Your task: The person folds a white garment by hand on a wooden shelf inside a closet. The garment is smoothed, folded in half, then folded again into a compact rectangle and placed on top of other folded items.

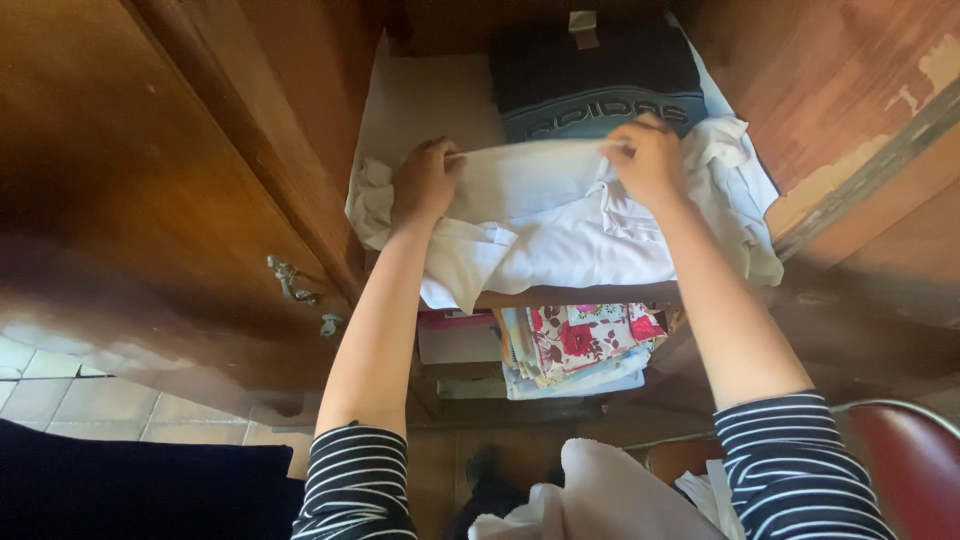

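A white garment (pixel 560 225) lies on a wardrobe shelf (pixel 570 296), hanging slightly over its front edge. My left hand (pixel 425 183) grips the garment's upper left fold. My right hand (pixel 647 158) pinches its upper edge on the right. Both arms wear striped sleeves. Behind the garment lies a folded dark blue garment (pixel 590 75) with a lighter blue band.
The open wooden wardrobe door (pixel 180 190), with a metal handle (pixel 290 280), stands at the left. On a lower shelf sits a stack of folded cloths, a floral one (pixel 585 335) on top. More white cloth (pixel 600 495) lies near me, beside a red chair (pixel 910 460).
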